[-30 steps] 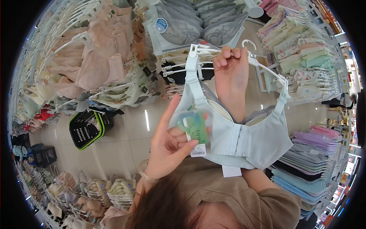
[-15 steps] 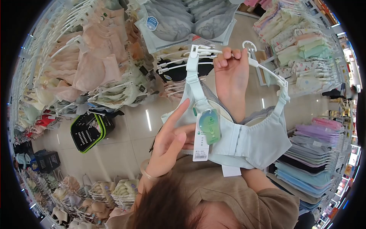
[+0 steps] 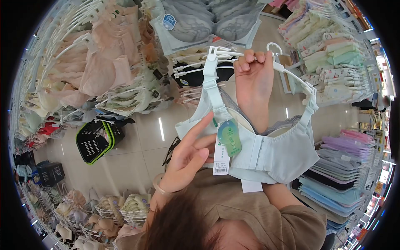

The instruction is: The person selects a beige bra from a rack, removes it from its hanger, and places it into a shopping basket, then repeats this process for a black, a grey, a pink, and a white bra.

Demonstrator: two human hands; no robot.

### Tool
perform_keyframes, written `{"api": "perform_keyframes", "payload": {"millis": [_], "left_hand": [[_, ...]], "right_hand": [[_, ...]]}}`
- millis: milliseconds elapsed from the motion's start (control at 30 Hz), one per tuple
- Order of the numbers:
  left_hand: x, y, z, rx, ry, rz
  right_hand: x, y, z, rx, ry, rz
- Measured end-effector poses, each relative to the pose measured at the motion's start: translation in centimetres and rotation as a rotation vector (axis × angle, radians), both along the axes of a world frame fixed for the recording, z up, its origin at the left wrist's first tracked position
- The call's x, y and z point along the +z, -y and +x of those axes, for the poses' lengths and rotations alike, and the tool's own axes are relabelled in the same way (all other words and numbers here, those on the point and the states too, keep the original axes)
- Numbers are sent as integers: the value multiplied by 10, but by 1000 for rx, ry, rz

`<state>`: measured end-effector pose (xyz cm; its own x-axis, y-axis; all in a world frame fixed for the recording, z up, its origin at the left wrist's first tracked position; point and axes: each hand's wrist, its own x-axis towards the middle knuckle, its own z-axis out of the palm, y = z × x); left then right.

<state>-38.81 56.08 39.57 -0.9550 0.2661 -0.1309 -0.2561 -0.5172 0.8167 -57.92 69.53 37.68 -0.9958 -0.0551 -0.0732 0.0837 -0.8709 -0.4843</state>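
Observation:
My right hand (image 3: 254, 83) is raised and shut on a white plastic hanger (image 3: 291, 75). A pale blue bra (image 3: 283, 154) hangs from the hanger's clips in front of my forearm. A green oval tag (image 3: 229, 137) and a white price label (image 3: 221, 160) dangle from the bra's left strap. My left hand (image 3: 185, 160), with a thin bracelet at the wrist, is beside them. Its fingers are spread, with the index finger lying up along the bra's edge and the thumb next to the white label. The tags hang loose.
Racks of pink and cream bras (image 3: 104, 66) fill the left, and grey ones (image 3: 208, 21) hang at the top. A black basket with a green rim (image 3: 93, 141) stands on the tiled floor. Shelves of folded garments (image 3: 329, 54) line the right, with more stacks (image 3: 333, 183) lower down.
My left hand has let go of the green tag it pinched a second ago. The tag and label now hang straight down. My right hand keeps the hanger in the same place.

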Motion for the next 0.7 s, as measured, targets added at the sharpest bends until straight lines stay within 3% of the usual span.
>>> {"api": "perform_keyframes", "payload": {"millis": [700], "left_hand": [[-7,6,-5,47,-62,91]], "right_hand": [[6,19,-2,6,27,64]]}}
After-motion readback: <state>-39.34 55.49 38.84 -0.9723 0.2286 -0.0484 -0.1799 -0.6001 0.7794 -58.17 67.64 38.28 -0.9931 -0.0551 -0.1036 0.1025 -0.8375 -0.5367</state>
